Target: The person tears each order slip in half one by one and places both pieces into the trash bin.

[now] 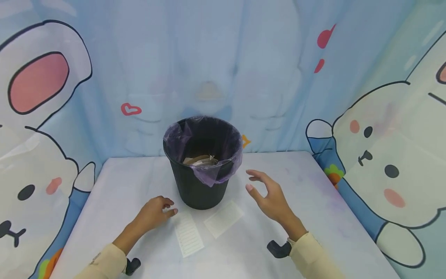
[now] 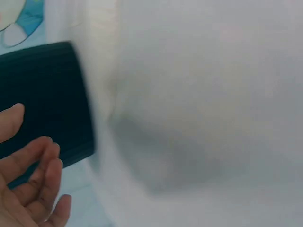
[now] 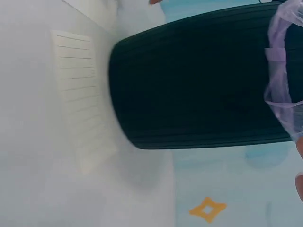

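Note:
A black trash bin point(image 1: 198, 190) stands upright, lined with a purple plastic bag point(image 1: 223, 170) folded over its rim. Inside lie some brown and whitish pieces point(image 1: 202, 160). In front of it are two lined paper slips: the left slip point(image 1: 189, 234) and the right slip point(image 1: 223, 219), which lies close by the bin's base. My left hand point(image 1: 153, 215) is beside the top of the left slip, fingers loosely bent and holding nothing. To the right of the bin hovers my right hand point(image 1: 271, 199), thumb and fingers spread apart. Only its fingertips point(image 3: 299, 184) show in the right wrist view.
A white-covered table point(image 1: 132, 182) carries the bin and slips. Behind it hangs a light blue curtain point(image 1: 150, 69) printed with cartoon rabbits. Each wrist has a black strap piece, the left strap point(image 1: 132, 266) and the right strap point(image 1: 278, 249), at the cream sleeves.

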Tool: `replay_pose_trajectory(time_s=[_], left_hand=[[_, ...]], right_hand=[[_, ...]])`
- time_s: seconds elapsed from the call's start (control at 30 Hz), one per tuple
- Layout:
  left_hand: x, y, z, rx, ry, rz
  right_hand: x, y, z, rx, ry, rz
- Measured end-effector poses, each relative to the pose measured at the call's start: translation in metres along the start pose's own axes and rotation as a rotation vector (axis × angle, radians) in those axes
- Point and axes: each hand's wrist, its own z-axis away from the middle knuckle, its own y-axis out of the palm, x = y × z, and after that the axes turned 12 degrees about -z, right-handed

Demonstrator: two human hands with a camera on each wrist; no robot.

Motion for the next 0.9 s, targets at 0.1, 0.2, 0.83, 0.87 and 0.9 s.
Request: replay_pose_trajectory(time_s=[0.1, 0.2, 0.83, 0.87, 0.9], left_hand=[[0.000, 0.020, -0.003, 0.031, -0.003, -0.078], [0.000, 0.037, -0.006, 0.002, 0.012, -0.170], [-0.007, 0.043, -0.002, 0.057, -0.018, 0.045], [-0.006, 0.042, -0.001, 0.059, -0.013, 0.061], [-0.007, 0.040, 0.002, 0.058, -0.009, 0.074]], right_hand=[[-0.003, 0.006, 0.014, -0.005, 0.014, 0.015], [-0.004, 0.012, 0.027, 0.003, 0.036, 0.036], [0.000, 0.044, 0.049, 0.106, 0.044, -0.034], [0.001, 0.046, 0.050, 0.115, 0.046, -0.039], [0.002, 0.047, 0.050, 0.125, 0.047, -0.043]])
